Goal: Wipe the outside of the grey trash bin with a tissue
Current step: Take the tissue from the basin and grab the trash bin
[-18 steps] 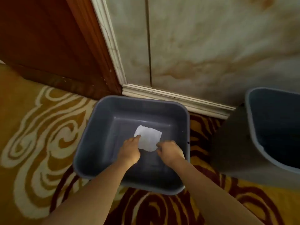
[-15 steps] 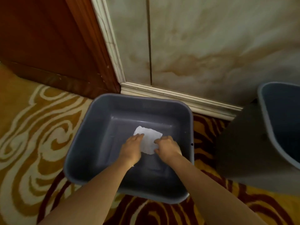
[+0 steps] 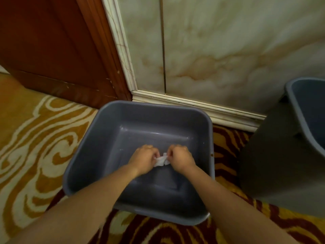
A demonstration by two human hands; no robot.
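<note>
A grey trash bin stands upright on the carpet below me, its open top facing the camera. Both my hands hover over its opening. My left hand and my right hand are curled into fists side by side, each gripping one end of a small white tissue. The tissue is crumpled between them, and only a small strip of it shows. My forearms reach in from the bottom edge of the view and hide part of the bin's near wall.
A second grey bin stands at the right edge, with a dark grey side below its rim. A marble wall with a white skirting board runs behind. A brown wooden door is at the left. A patterned orange carpet covers the floor.
The tissue was spread flat between my fingertips; now both hands have closed into fists and bunched it up. My view has shifted slightly to the left.
</note>
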